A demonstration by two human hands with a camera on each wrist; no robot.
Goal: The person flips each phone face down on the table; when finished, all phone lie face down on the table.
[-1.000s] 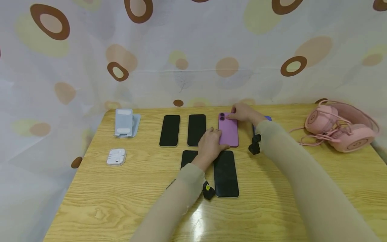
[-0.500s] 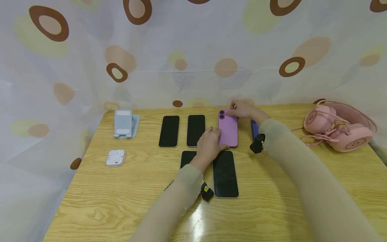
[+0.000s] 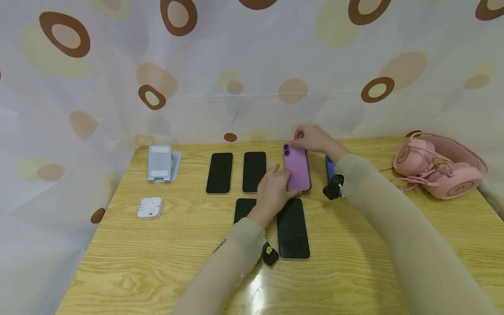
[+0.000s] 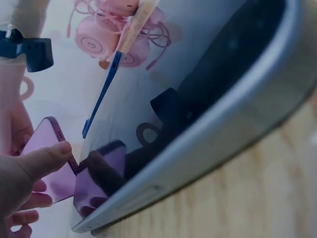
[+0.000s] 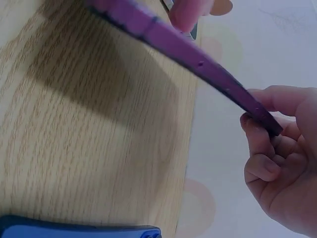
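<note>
A purple phone with two camera lenses is tilted, its top end lifted off the wooden table. My right hand pinches that top end between thumb and fingers; the right wrist view shows the purple phone slanting edge-on above the wood. My left hand holds the lower left corner, with the thumb at the bottom edge and the fingers along the left side. Just below lies a black-screened phone, whose glossy face mirrors the purple one in the left wrist view. Another black phone is partly hidden under my left arm.
Two black phones lie in the back row, left of the purple one. A blue phone is partly covered by my right wrist. Pink headphones sit at right; a light blue phone stand and boxed white earphones at left.
The purple phone's top end has risen and tipped up with my right hand, which has moved slightly up and left. My left hand stays at the lower corner.
</note>
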